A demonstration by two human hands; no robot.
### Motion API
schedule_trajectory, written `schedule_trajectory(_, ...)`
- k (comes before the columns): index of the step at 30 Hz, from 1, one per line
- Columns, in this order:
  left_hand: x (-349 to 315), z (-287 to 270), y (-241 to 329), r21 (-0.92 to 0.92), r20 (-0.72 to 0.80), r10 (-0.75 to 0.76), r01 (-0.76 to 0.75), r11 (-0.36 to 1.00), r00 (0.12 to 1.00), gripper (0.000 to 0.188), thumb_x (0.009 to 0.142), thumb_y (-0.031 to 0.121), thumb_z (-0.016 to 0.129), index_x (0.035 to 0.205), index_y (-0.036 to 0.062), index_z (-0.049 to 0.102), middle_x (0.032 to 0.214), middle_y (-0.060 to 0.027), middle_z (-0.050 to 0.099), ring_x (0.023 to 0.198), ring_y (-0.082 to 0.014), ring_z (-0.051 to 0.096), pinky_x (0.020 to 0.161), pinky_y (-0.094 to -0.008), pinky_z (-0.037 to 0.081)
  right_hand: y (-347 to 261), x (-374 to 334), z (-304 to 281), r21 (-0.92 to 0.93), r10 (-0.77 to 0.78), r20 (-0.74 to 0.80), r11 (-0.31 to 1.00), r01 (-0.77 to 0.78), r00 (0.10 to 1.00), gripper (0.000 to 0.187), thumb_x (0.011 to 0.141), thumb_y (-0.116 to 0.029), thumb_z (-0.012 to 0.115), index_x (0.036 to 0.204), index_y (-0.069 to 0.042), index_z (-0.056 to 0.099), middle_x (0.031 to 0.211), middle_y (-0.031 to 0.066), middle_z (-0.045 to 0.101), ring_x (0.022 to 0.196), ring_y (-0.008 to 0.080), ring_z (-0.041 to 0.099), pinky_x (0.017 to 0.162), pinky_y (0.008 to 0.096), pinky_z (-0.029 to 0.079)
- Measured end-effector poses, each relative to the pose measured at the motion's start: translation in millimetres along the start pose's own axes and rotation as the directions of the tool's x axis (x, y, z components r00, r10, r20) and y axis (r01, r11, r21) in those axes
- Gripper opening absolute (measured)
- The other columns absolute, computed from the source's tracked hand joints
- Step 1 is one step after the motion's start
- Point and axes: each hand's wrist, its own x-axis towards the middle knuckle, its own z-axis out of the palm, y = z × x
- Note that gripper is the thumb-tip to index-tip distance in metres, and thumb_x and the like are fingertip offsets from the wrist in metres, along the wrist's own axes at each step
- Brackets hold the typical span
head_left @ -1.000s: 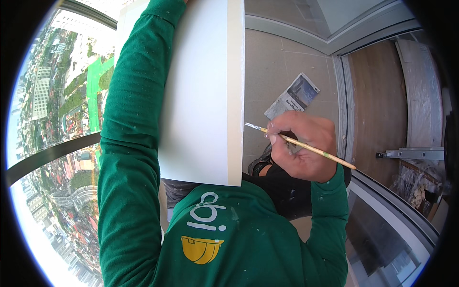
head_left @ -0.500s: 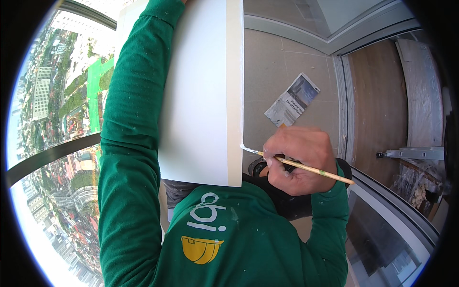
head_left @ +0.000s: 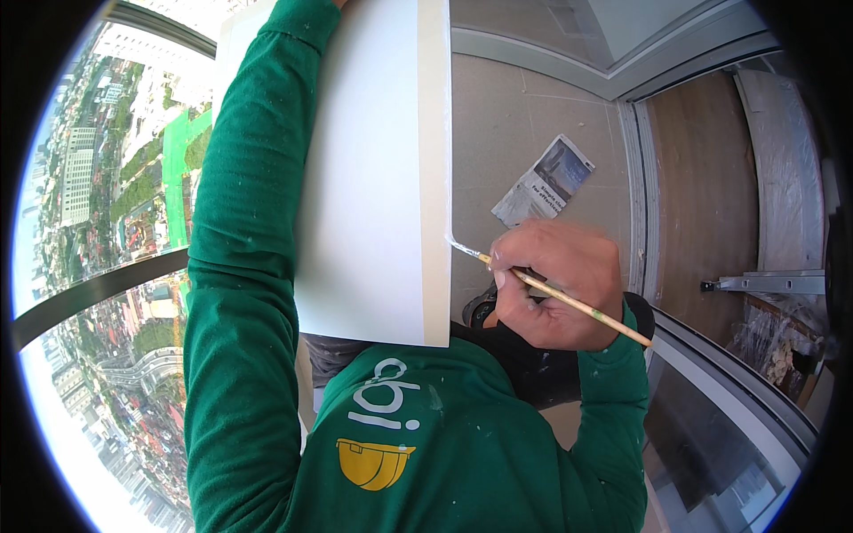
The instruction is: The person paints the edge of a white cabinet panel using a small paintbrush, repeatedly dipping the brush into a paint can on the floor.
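Observation:
A thin wooden paintbrush is pinched in my right hand, its handle slanting down to the right. White paint coats its bristles, and their tip touches the right edge of a large white board. Along that edge runs a beige strip, which looks like masking tape. My left arm reaches up over the board's left side. Only a sliver of my left hand shows at the top rim, so its fingers are hidden.
On the tiled floor lies a printed leaflet beyond my right hand. Sliding door tracks run along the right, with a metal ladder-like piece and plastic-wrapped material behind. At left, a railing stands before a high city view.
My right hand has slid the brush a little farther up along the board's right edge. The board and my left arm stay practically where they were.

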Motion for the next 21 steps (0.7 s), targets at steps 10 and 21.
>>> schedule_trajectory(10,-1,1,7,0.018,0.010,-0.002,0.002,1.000,1.000,0.085,0.104,0.060,0.047,0.094,-0.0229,0.065,0.095,-0.0420,0.067,0.094,-0.0512,0.070,0.083,-0.0528,0.054,6,1,0,0.043,0.090,-0.064,0.995,-0.088,0.994,0.010,0.079,0.003,0.067,0.088,-0.002,0.064,0.078,0.0110,0.071,0.066,0.0198,0.072,0.062,0.0282,0.057)
schedule_trajectory(21,10,14,1,0.037,-0.061,0.090,-0.087,0.995,0.994,0.090,0.101,0.064,0.050,0.092,-0.0245,0.064,0.090,-0.0439,0.065,0.093,-0.0557,0.068,0.082,-0.0540,0.052,23,4,1,0.098,0.068,-0.238,0.994,-0.045,0.969,0.010,0.085,0.003,0.065,0.094,-0.001,0.064,0.081,0.0116,0.072,0.069,0.0172,0.072,0.065,0.0268,0.057)
